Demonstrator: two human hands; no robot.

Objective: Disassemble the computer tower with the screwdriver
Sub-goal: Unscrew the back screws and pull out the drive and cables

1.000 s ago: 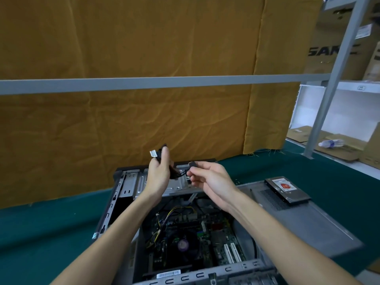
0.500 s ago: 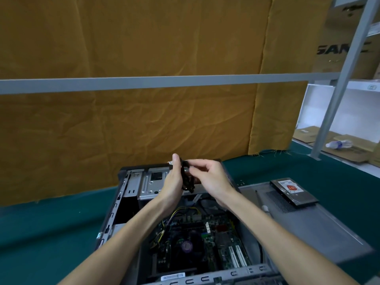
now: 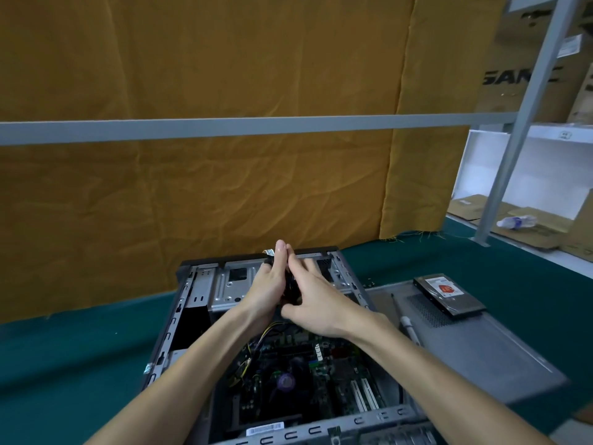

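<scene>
The open computer tower (image 3: pixel 192 303) lies on its side on the green table, motherboard (image 3: pixel 298 380) exposed. Above its drive bay, my left hand (image 3: pixel 268 287) and my right hand (image 3: pixel 316 303) press together around a black cable bundle (image 3: pixel 290 285) with a white tag sticking out at the top. Most of the cable is hidden between the palms. A screwdriver (image 3: pixel 406 322) with a white handle lies on the removed grey side panel (image 3: pixel 475 345), right of the case, apart from both hands.
A hard drive (image 3: pixel 449 295) rests on the far end of the side panel. An orange cloth wall and a grey rail (image 3: pixel 224 128) stand behind the table. Shelving with cardboard boxes and a plastic bottle (image 3: pixel 515 221) is at the right.
My hands came together: they were apart with the cable stretched between them, and now both palms close around the bundled cable, lower and nearer the drive bay.
</scene>
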